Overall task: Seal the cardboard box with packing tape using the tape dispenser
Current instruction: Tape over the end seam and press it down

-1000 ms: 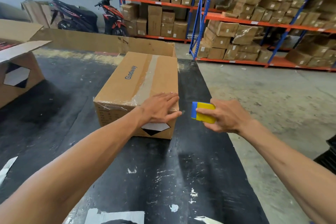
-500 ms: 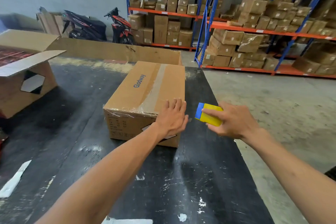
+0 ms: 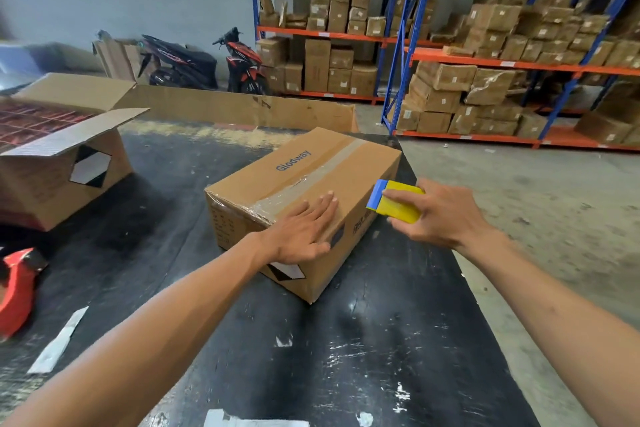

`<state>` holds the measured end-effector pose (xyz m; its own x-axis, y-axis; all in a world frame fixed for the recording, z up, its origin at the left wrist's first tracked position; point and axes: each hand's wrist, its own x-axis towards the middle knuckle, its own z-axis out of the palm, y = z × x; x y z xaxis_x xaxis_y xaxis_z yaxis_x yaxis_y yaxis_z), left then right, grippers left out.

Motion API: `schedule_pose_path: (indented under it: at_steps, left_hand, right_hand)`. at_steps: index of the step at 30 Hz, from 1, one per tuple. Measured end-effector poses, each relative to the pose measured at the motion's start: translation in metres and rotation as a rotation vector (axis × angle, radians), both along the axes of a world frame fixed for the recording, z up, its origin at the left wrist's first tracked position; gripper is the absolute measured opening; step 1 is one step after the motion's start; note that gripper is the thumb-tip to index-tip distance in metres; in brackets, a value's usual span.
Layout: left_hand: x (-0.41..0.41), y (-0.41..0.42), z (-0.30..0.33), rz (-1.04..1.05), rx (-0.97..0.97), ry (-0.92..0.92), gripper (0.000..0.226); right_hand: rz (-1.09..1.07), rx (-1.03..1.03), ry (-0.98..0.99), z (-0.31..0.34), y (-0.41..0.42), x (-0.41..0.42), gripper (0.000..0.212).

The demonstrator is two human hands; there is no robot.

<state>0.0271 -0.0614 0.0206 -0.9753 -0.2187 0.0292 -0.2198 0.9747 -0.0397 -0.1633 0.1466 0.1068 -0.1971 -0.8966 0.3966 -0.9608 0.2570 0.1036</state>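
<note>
box: the cardboard box (image 3: 304,184) sits turned at a slant on the black table (image 3: 363,340), near the table's right edge. the word "glodway" is on its top.
tape: a strip of clear tape (image 3: 311,180) runs along the middle of the box top and folds down over the near end.
left hand: the left hand (image 3: 301,230) lies flat on the near corner of the box top, fingers straight and close together, pressing down. it holds nothing.
right hand: the right hand (image 3: 440,215) is just beside the right side of the box, with fingers and thumb wrapped around the little tool.
tool: the yellow and blue tool (image 3: 394,203) has its blue end right by the top right edge of the box. i cannot tell if it touches.
other box: an open cardboard box (image 3: 59,170) stands well apart at the left of the table.
red thing: a red tape dispenser (image 3: 17,288) lies at the far left edge, blurry.
back: shelves (image 3: 485,59) full of brown boxes, and two motorbikes (image 3: 207,62) by the wall.
</note>
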Motion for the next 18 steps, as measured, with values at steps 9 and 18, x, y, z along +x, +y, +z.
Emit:
schedule_pose_path:
  at_steps: [9, 18]
  left_hand:
    - [-0.025, 0.032, 0.012, 0.622, 0.221, 0.031, 0.113]
    - [0.005, -0.011, 0.009, 0.414, 0.052, -0.111, 0.08]
  right_hand:
    - [-0.043, -0.045, -0.014, -0.003, -0.014, 0.002, 0.055]
    - [-0.087, -0.094, -0.079, -0.013, -0.027, 0.0, 0.059]
